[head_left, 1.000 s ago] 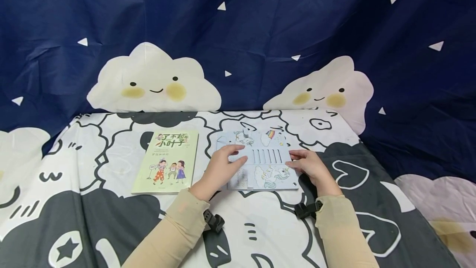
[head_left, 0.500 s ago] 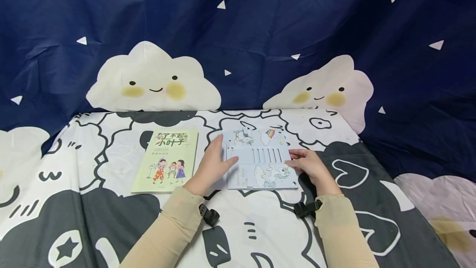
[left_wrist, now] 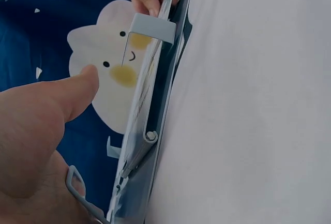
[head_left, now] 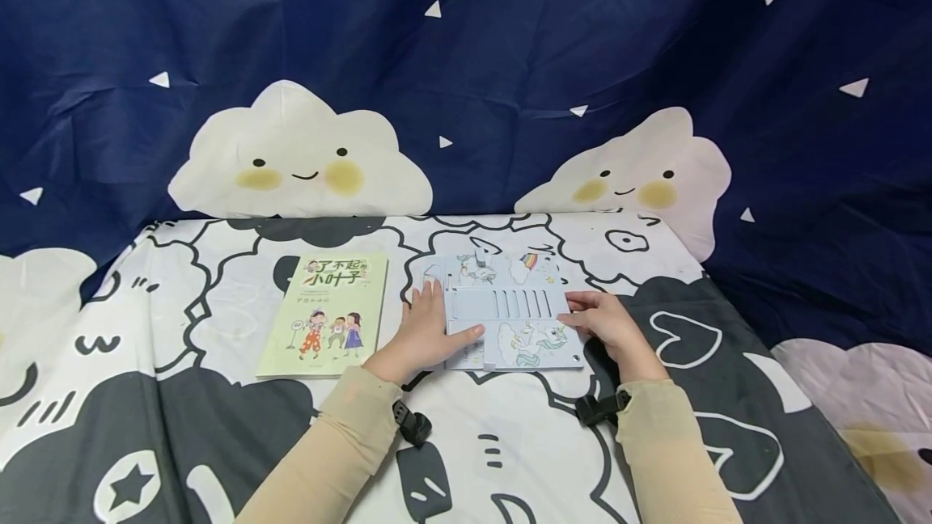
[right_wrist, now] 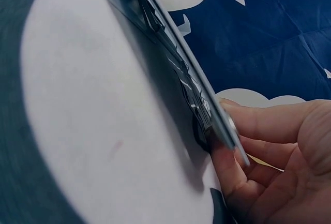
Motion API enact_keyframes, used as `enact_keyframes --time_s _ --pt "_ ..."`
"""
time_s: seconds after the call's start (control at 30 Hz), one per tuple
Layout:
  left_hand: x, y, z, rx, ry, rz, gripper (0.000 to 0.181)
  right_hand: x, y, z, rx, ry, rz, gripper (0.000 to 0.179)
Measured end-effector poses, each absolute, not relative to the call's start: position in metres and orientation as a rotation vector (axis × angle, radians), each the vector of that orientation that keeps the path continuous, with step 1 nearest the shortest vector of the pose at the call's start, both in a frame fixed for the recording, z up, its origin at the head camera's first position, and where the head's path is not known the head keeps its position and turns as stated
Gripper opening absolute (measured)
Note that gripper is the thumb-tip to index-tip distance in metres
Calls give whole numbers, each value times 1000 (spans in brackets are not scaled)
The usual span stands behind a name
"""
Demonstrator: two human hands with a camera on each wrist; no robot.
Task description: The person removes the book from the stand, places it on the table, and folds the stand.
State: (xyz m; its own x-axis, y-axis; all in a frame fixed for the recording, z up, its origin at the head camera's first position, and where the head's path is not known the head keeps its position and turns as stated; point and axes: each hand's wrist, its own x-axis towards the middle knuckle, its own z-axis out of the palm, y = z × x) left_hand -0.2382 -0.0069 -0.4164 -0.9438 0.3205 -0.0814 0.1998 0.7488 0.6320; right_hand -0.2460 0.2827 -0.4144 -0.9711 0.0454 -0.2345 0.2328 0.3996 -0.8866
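A pale blue folding book stand [head_left: 473, 303] with unicorn and rainbow prints and a row of slots lies nearly flat on the cloth. My left hand [head_left: 418, 331] is spread at its left edge, fingers extended and thumb reaching over the panel. In the left wrist view a bent clip [left_wrist: 152, 26] and a hinged arm [left_wrist: 139, 151] show along the stand's side, with a bent piece [left_wrist: 80, 190] close to my fingers. My right hand [head_left: 607, 322] pinches the right edge; the right wrist view shows the thumb above the panel and fingers beneath.
A green paperback book [head_left: 320, 322] with cartoon children lies left of the stand. The table is covered by a black-and-white cartoon cloth [head_left: 502, 435]. Behind it hangs a dark blue curtain [head_left: 495, 39] with smiling clouds.
My left hand has drawn back leftward from over the stand's panel, then lowered onto its left edge with the fingers spread. The right hand keeps its pinch in the same place.
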Motion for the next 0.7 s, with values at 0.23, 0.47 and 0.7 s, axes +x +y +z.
enact_keyframes --time_s 0.23,0.47,0.7 --pt "-238 -7 -416 427 2759 917 108 -247 283 -416 246 2501 -1588 58" --pt "-238 -7 -417 459 2767 850 98 -246 284 -417 271 2513 -1572 57" --pt "-236 -8 -421 549 2831 598 92 -246 282 -417 268 2509 -1578 57"
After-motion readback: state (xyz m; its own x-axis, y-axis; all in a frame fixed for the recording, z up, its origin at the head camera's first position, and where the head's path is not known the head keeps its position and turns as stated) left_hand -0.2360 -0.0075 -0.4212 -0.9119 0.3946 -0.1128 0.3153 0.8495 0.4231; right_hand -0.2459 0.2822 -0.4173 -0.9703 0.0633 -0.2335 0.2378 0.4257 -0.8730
